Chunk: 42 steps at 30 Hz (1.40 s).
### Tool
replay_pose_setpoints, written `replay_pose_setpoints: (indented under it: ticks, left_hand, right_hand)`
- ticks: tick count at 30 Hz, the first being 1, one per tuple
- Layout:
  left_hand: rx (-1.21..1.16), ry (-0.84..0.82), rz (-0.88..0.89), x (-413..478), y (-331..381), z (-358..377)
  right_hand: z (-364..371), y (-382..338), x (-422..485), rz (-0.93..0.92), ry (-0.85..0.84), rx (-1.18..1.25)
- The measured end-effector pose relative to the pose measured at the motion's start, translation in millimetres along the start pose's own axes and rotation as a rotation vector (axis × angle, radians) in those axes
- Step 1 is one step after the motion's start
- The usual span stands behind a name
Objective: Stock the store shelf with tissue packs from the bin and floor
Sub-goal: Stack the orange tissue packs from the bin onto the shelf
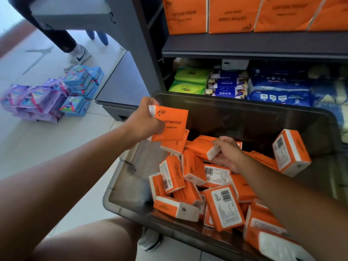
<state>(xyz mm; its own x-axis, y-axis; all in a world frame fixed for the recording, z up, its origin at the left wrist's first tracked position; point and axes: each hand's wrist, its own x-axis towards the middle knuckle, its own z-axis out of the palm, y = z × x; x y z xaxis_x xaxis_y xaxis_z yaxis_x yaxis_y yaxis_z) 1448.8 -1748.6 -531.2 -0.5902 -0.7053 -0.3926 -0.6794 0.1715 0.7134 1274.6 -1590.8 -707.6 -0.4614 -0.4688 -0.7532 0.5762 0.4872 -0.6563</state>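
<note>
Pale floor tiles [56,151] lay under the dark bin [244,103] of loose orange tissue packs [224,208]. Your left hand [145,121] clamped a raised pack [170,125] over the bin's 10 o'clock corner. Your right hand [228,155] curled round a second pack [204,148] on the heap. The shelf [254,45] stood at 12 o'clock, and purple and blue packs [50,97] lay at 9 o'clock.

"COTTON TISSUE" showed in black on the raised orange pack [170,123]. The same words ran down the side of the bin pack [172,174]. On the upper shelf the big orange packs [184,15] read "COTTON TISSUE" too, the second shelf pack [232,17] upside down. The blue packs [227,93] below carried Chinese characters, too small to read.
</note>
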Motion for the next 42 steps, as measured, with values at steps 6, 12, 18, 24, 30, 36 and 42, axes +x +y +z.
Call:
replay_pose_setpoints:
  ticks: [6,12,18,24,30,36,42]
  left_hand:
    - [-0.04,-0.036,-0.009,-3.6,5.7,-4.4]
    - [-0.139,-0.025,-0.002,-12.6,15.5,-14.1]
    - [-0.238,0.048,0.038,-30.6,24.6,-22.7]
    - [-0.293,0.067,0.117,-54.0,37.4,-32.3]
    - [-0.397,0.066,0.216,-65.8,48.1,-32.5]
    - [-0.454,0.024,0.27,-72.2,55.1,-27.6]
    - [-0.339,0.114,0.29,-69.2,63.5,-27.1]
  right_hand:
    - [1.6,-3.2,-4.1,-0.053,0.158,-0.225]
    - [-8.2,-45.0,-41.4,-0.252,0.144,-0.343]
    - [-29.3,-91.3,-99.8,-0.513,0.169,-0.23]
    - [-53.3,-125.1,-161.0,-0.675,0.182,-0.246]
    - [-64.2,-165.6,-212.0,-0.784,0.152,-0.118]
    - [-63.4,-202.9,-238.7,-0.851,0.08,0.004]
    - [-54.0,-222.6,-244.5,-0.953,0.035,0.035]
